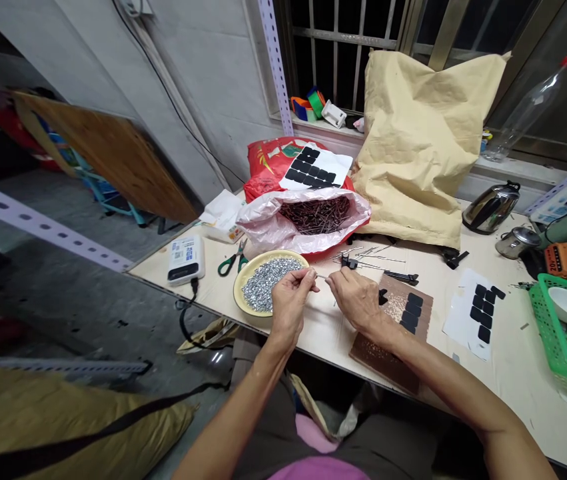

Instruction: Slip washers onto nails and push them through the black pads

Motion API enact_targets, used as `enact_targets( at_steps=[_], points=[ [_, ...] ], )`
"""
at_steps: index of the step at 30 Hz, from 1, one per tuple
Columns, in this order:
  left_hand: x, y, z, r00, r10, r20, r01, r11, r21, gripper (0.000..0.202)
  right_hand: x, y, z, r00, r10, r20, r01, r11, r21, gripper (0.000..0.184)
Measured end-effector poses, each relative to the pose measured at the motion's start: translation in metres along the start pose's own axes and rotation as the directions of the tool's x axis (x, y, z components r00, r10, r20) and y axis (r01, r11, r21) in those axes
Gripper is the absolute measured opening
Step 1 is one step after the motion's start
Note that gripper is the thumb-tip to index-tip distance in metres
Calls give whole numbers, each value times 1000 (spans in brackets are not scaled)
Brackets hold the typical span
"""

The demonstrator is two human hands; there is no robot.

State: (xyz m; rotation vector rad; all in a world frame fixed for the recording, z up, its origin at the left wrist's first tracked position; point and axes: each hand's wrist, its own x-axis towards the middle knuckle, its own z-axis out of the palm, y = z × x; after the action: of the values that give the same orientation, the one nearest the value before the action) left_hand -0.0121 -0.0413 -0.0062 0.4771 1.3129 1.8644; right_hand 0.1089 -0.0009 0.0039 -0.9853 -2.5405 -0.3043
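Observation:
My left hand (289, 303) is closed in a pinch beside a yellow bowl (239, 305) full of small shiny metal pieces (267, 283). Between it and my right hand (356, 298) runs a thin metal rod (320, 277), with the fingertips of both hands closed on its two ends. What else the fingers may hide is too small to make out. Several thin rods (376, 257) lie on the table just past my right hand. Behind the bowl, an open red-and-white bag (258, 217) holds many dark, thin metal pieces (320, 215).
Green-handled scissors (232, 262) and a white device (186, 259) are left of the bowl. A brown board (386, 357) with black pads lies under my right forearm. Farther right are a pad sheet (460, 313), a green basket (543, 333) and a kettle (492, 208); a paper sack (418, 147) stands behind.

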Motion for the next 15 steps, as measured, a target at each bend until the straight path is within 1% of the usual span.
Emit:
enact_targets(
  at_steps=[2,4,6,8,10,12,13,15],
  points=[
    [1,-1,0,1000,2,6,-2,1000,4,33,0,0,0,999,40,29,-41,998,47,28],
    [1,-3,0,1000,15,8,-15,1000,4,32,1,-1,0,999,45,23,-46,997,67,24],
    [1,-5,0,1000,28,9,-29,1000,9,31,1,-1,1,1000,25,12,-26,998,61,25],
    [1,-7,0,999,33,11,-34,999,17,31,1,-3,1,999,36,38,-38,997,63,29],
    [0,-7,0,999,30,10,-30,999,18,32,2,-5,1,988,103,116,-114,989,98,29],
    [0,-6,0,1000,28,4,-29,1000,11,33,2,-7,0,961,182,207,-218,963,162,27],
    [1,-5,1,1000,28,1,-28,1000,5,33,3,-7,0,951,204,235,-253,945,206,24],
    [2,-5,1,1000,24,-5,-24,1000,-2,33,3,-7,-1,952,195,234,-261,919,294,16]
  ],
)
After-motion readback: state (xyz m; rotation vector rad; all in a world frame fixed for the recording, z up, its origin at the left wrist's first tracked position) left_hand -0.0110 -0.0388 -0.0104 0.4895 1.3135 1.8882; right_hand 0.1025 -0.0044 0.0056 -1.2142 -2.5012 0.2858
